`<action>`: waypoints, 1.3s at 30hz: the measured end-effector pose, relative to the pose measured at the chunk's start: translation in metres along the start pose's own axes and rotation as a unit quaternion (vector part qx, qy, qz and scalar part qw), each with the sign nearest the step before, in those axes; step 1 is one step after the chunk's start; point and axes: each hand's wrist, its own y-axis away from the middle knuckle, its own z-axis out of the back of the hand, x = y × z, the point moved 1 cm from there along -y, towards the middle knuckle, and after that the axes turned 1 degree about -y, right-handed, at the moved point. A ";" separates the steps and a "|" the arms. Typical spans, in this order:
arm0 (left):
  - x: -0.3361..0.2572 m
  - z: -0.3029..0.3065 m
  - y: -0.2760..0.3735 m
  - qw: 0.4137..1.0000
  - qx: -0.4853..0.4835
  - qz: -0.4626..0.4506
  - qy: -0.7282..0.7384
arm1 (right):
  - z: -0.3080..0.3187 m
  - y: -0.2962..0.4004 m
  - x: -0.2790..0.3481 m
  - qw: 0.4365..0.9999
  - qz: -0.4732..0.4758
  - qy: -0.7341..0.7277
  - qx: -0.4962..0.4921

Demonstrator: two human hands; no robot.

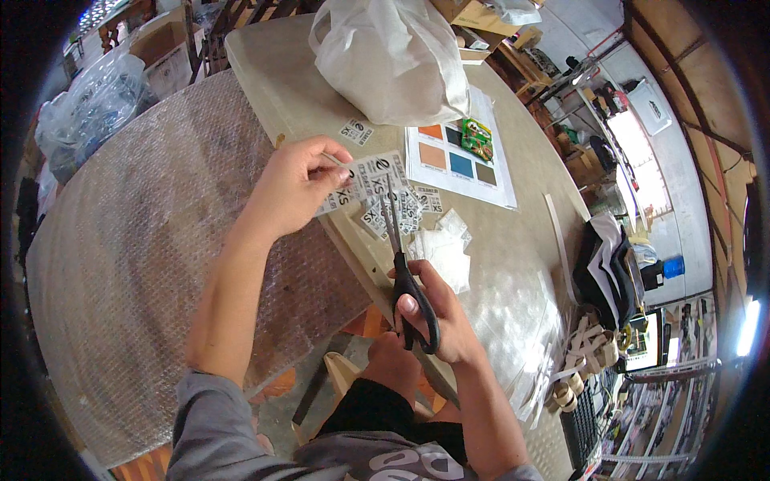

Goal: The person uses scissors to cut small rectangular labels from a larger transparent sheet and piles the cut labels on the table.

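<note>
A strip of printed size labels (pixel 364 179) is pinched between the thumb and fingers of my left hand (pixel 301 186). My right hand (pixel 436 318) grips black-handled scissors (pixel 415 306), whose blades point away from me and reach over the strip's right part. Whether the blades touch the strip I cannot tell. Beneath them lies a loose heap of cut printed labels (pixel 409 210) on the table. Closer to my right hand is a pile of blank white pieces (pixel 442 255). One more printed piece (pixel 357 131) lies apart, beyond my left hand.
A white fabric bag (pixel 391 66) stands at the table's far end. Color swatch sheets (pixel 499 174) carry a small green packet (pixel 477 139). Bubble wrap (pixel 150 252) covers the surface at left. Clear plastic strips (pixel 538 373), beige straps (pixel 586 355) and a keyboard (pixel 580 427) lie at right.
</note>
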 end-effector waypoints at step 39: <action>-0.002 -0.019 0.006 0.995 0.095 0.000 0.037 | 0.001 -0.001 -0.006 1.000 0.004 0.025 -0.009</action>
